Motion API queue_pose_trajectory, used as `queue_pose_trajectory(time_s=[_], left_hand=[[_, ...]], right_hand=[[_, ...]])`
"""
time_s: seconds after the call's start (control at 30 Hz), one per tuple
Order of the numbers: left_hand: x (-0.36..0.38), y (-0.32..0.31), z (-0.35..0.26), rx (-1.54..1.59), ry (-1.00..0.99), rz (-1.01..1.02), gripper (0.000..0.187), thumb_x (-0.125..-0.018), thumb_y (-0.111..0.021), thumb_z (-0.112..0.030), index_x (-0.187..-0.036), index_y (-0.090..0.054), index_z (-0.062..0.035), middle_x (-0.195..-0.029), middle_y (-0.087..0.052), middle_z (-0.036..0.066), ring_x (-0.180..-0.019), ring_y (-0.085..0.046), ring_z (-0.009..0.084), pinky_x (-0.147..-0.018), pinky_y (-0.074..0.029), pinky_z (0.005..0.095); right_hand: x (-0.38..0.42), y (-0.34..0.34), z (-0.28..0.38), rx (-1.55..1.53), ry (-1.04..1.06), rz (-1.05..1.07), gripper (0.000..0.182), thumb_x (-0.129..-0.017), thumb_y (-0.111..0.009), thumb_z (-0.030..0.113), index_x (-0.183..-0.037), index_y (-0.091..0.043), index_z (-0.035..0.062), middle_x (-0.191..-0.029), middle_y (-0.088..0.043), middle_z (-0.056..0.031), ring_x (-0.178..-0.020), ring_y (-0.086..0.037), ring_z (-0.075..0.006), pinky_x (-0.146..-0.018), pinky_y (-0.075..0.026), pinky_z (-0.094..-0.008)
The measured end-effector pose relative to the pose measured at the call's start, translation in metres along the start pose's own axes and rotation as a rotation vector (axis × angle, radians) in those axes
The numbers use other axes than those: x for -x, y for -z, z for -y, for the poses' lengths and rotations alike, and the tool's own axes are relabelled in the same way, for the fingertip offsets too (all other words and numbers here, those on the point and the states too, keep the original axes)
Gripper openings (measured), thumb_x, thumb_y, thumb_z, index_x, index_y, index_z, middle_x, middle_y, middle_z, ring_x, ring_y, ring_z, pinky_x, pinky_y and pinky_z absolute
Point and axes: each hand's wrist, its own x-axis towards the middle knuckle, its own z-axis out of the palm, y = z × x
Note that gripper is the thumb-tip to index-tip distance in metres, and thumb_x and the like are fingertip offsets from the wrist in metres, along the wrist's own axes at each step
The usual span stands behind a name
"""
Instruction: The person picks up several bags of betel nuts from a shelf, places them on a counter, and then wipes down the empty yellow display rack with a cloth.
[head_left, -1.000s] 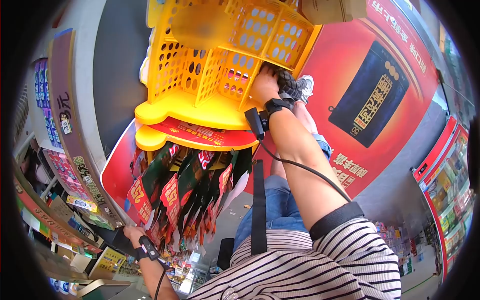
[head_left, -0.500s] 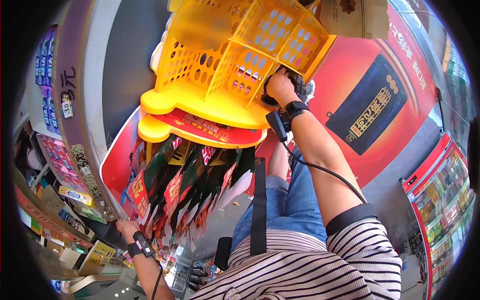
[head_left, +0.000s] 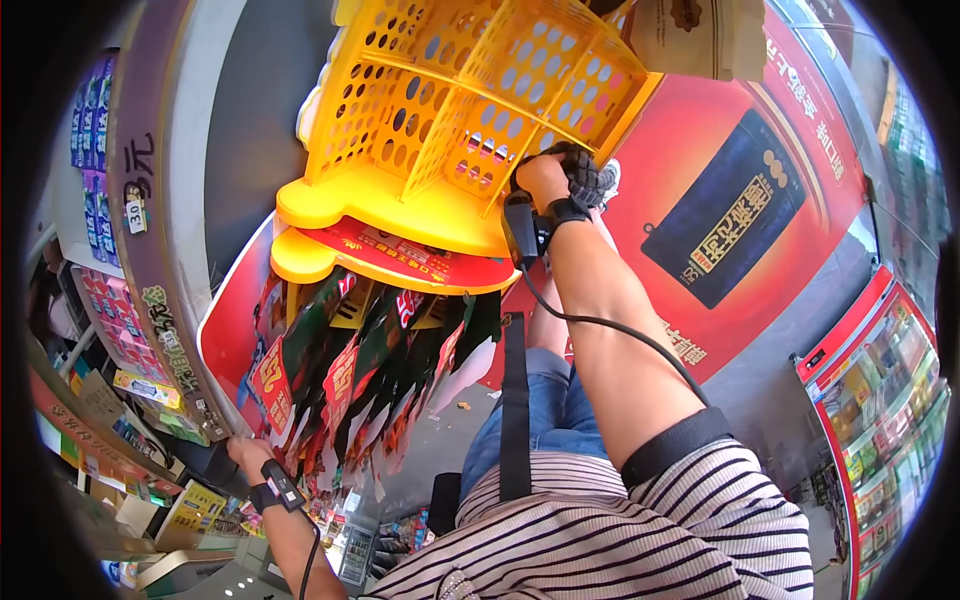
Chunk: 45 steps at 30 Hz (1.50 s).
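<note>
My right hand (head_left: 543, 182) is closed on a dark grey, checked cloth-like bundle (head_left: 592, 180) at the right front corner of a yellow plastic display rack (head_left: 360, 213). The rack has open compartments with perforated walls. My left hand (head_left: 247, 455) is low on the left, its fingers curled against the end of the counter edge (head_left: 205, 400) and partly hidden. Between my hands, dark and red hanging packets (head_left: 340, 385) dangle under the rack's red and yellow lower tier (head_left: 400, 262).
A cardboard box (head_left: 695, 40) is at the top right of the rack. Behind my right arm stands a red printed panel (head_left: 650, 290). Shelves of packaged goods (head_left: 885, 420) line the right; small packets (head_left: 115, 320) hang along the counter at left.
My right hand has moved a little to the left, along the rack's front corner, with the dark bundle. My left hand stays at the counter edge.
</note>
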Motion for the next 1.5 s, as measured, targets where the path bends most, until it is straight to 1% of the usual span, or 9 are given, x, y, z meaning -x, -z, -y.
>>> queue_pose_trajectory(time_s=[0.13, 0.2, 0.23, 0.33, 0.47, 0.73, 1.0, 1.3, 1.5], left_hand=[[0.003, 0.016, 0.011, -0.292, -0.409, 0.126, 0.032, -0.074, -0.043, -0.02, -0.084, -0.054, 0.0088, -0.081, -0.058, 0.022, -0.07, -0.056, 0.0305, -0.058, -0.045, 0.0396], [0.006, 0.017, 0.01, -0.336, -0.459, 0.16, 0.033, -0.074, -0.043, -0.021, -0.084, -0.054, 0.0092, -0.08, -0.058, 0.022, -0.069, -0.056, 0.0301, -0.057, -0.045, 0.0393], [0.008, 0.015, 0.006, -0.297, -0.388, 0.142, 0.033, -0.074, -0.043, -0.021, -0.083, -0.054, 0.0094, -0.079, -0.058, 0.022, -0.069, -0.056, 0.03, -0.057, -0.044, 0.039], [0.029, 0.01, -0.014, -0.149, -0.159, 0.052, 0.029, -0.072, -0.046, -0.019, -0.078, -0.054, 0.0082, -0.075, -0.057, 0.022, -0.066, -0.056, 0.0302, -0.057, -0.044, 0.0378], [0.022, 0.017, -0.002, -0.349, -0.407, 0.077, 0.017, -0.065, -0.054, -0.013, -0.069, -0.053, 0.0033, -0.067, -0.057, 0.016, -0.064, -0.057, 0.03, -0.055, -0.044, 0.036], [0.043, 0.006, -0.03, 0.331, 0.267, -0.041, 0.036, -0.073, -0.044, -0.021, -0.095, -0.053, 0.0065, -0.097, -0.054, 0.018, -0.082, -0.055, 0.0308, -0.067, -0.048, 0.0417], [0.033, 0.017, -0.021, -0.035, 0.152, 0.089, 0.036, -0.075, -0.042, -0.021, -0.094, -0.053, 0.0076, -0.105, -0.051, 0.019, -0.086, -0.054, 0.032, -0.066, -0.048, 0.0424], [0.066, 0.014, -0.048, 0.216, 0.279, 0.0, 0.036, -0.076, -0.042, -0.022, -0.095, -0.051, 0.0082, -0.098, -0.053, 0.019, -0.083, -0.055, 0.0297, -0.064, -0.048, 0.0406], [0.038, 0.011, -0.01, 0.213, -0.076, 0.179, 0.034, -0.075, -0.042, -0.02, -0.089, -0.051, 0.0101, -0.089, -0.055, 0.019, -0.074, -0.054, 0.0273, -0.057, -0.047, 0.0389]], right_hand=[[0.012, -0.024, 0.004, 0.034, -0.004, -0.001, 0.028, -0.071, -0.056, 0.023, -0.092, -0.061, 0.0062, -0.09, -0.061, -0.0118, -0.085, -0.058, -0.0262, -0.072, -0.047, -0.032], [0.015, 0.007, -0.002, -0.117, 0.12, 0.217, 0.04, -0.07, -0.055, 0.018, -0.103, -0.047, -0.0021, -0.096, -0.056, -0.0191, -0.085, -0.058, -0.0291, -0.07, -0.047, -0.0349], [0.021, 0.026, -0.004, -0.37, 0.079, 0.347, 0.054, -0.069, -0.054, 0.013, -0.114, -0.034, -0.01, -0.103, -0.051, -0.0264, -0.086, -0.057, -0.0322, -0.068, -0.048, -0.0377], [0.054, 0.033, 0.011, -0.151, 0.121, -0.425, 0.054, -0.071, -0.05, 0.013, -0.121, -0.034, -0.0006, -0.112, -0.048, -0.017, -0.088, -0.055, -0.0328, -0.072, -0.046, -0.0348], [0.058, 0.052, 0.004, -0.007, 0.157, -0.265, 0.056, -0.073, -0.048, 0.013, -0.122, -0.025, -0.002, -0.119, -0.04, -0.0225, -0.096, -0.051, -0.0329, -0.075, -0.044, -0.04], [0.045, 0.038, 0.02, -0.499, -0.361, -0.292, 0.078, -0.074, -0.051, 0.029, -0.127, -0.004, -0.0022, -0.123, -0.037, -0.021, -0.104, -0.047, -0.034, -0.084, -0.04, -0.0388], [0.052, 0.02, 0.024, -0.452, -0.428, -0.178, 0.083, -0.073, -0.055, 0.032, -0.127, 0.0, 0.0008, -0.119, -0.042, -0.0197, -0.108, -0.044, -0.033, -0.086, -0.039, -0.0358], [0.051, 0.025, 0.018, -0.147, -0.119, 0.104, 0.033, -0.07, -0.053, 0.019, -0.1, -0.058, 0.0067, -0.108, -0.053, -0.0151, -0.1, -0.051, -0.0297, -0.081, -0.043, -0.0347], [0.036, 0.01, 0.005, -0.137, -0.033, 0.102, 0.033, -0.073, -0.046, 0.023, -0.099, -0.058, 0.0052, -0.105, -0.055, -0.0144, -0.099, -0.051, -0.0307, -0.079, -0.043, -0.0333]])
